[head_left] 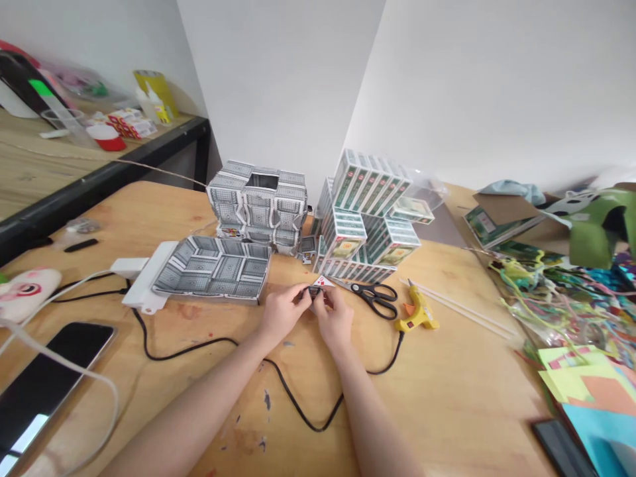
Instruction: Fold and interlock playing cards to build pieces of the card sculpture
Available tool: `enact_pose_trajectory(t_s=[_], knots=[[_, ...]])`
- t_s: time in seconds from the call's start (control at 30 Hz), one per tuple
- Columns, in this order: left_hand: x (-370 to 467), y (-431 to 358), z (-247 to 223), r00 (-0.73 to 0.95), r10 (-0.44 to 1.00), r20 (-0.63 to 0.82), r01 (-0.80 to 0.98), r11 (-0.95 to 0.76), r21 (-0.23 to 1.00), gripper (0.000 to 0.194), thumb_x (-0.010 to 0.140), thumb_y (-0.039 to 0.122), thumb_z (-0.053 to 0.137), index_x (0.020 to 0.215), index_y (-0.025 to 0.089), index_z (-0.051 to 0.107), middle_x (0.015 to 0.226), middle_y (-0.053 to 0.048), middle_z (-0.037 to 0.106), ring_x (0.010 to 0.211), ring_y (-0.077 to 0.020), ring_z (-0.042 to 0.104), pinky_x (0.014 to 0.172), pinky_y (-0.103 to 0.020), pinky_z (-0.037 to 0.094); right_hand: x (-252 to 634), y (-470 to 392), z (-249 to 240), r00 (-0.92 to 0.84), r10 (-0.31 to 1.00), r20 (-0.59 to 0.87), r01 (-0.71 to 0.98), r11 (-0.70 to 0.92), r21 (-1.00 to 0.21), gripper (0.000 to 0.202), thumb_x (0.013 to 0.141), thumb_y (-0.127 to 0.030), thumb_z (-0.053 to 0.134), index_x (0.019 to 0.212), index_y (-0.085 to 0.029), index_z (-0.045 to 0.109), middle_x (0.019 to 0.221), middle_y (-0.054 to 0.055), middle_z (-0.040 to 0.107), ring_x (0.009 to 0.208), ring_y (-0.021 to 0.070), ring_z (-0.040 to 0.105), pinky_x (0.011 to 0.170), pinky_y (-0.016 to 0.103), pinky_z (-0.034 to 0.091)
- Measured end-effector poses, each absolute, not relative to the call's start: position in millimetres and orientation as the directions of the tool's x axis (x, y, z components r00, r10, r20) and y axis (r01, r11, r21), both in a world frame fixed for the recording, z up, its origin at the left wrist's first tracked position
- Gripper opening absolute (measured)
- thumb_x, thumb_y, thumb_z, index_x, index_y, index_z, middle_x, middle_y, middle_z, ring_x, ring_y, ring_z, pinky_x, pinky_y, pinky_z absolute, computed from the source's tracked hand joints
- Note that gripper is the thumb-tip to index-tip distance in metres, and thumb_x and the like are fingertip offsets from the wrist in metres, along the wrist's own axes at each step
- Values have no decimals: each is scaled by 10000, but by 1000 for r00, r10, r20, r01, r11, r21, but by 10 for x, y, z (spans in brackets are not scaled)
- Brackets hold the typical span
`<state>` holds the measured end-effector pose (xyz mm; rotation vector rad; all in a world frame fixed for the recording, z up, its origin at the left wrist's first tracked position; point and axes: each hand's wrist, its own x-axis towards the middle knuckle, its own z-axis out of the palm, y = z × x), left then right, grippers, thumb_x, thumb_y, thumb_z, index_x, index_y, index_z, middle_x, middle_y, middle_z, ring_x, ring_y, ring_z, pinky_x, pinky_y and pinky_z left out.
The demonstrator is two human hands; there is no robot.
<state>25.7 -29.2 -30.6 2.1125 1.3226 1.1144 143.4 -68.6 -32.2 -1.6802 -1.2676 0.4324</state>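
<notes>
My left hand [285,309] and my right hand [335,317] meet over the middle of the table. Fingers of both pinch a playing card [322,281]; its white face with red marks shows past the fingertips, and a dark patterned part sits between them. Whether this is one bent card or more, I cannot tell. Just right of my right hand lie black-handled scissors [376,298], and beyond them a yellow glue gun [416,313]. Left of my left hand is a shallow tray made of folded cards [213,268]. Behind stands a box-shaped structure of similar cards [261,205].
Stacked card boxes [370,185] rise behind my hands. White glue sticks [462,308] lie to the right, near coloured scraps [556,305] and paper sheets [591,391]. A black cable [293,397] loops beneath my forearms. At left are a power strip [152,275] and a phone [54,384].
</notes>
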Motion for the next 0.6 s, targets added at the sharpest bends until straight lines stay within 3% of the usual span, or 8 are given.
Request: enact_pose_trajectory(t_s=[0.2,0.43,0.6], knots=[[249,-296,-300,278,872,403,593,-486,642,257,778,177,471,962,190,650,773,-22,704,620,-118,626,597,-196,461,1437,-704,-298,426,876,227,536,-42,-843,220,781,-333,471,890,-204,613,671,-3,647,601,137,606,557,220,459],[250,-285,-312,201,880,430,541,-466,700,265,768,160,475,985,202,620,863,-17,696,720,-130,644,691,-222,501,1449,-674,-304,428,858,286,566,-7,-825,280,773,-313,488,1002,-192,594,863,52,654,730,155,602,641,261,472],[263,-269,-315,239,883,404,485,-469,738,327,751,149,495,1062,206,576,990,-28,670,813,-139,642,756,-247,512,1471,-646,-351,390,883,261,568,-7,-823,241,765,-298,502,936,-169,614,813,60,649,685,156,572,643,276,472]])
